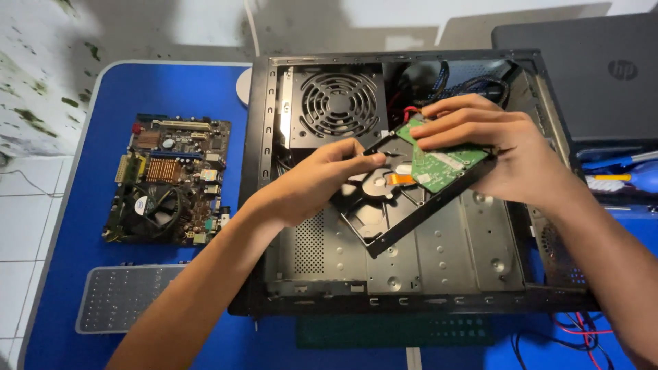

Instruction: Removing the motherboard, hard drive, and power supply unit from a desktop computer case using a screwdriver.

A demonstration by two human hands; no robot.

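Both hands held a hard drive [404,188] tilted above the open computer case [404,274] — green circuit board facing up. The left hand [322,178] pinched the drive's edge at its 9 o'clock; the right hand [490,151] gripped it from 2 o'clock, fingers [445,127] spread over the board. A motherboard [171,179] lay on the blue table [62,274], at 9 o'clock of the case — a perforated panel [120,298] just below it, a closed laptop [589,75] at 2 o'clock.

One head-worn camera looks steeply down, close over the blue table [103,301].
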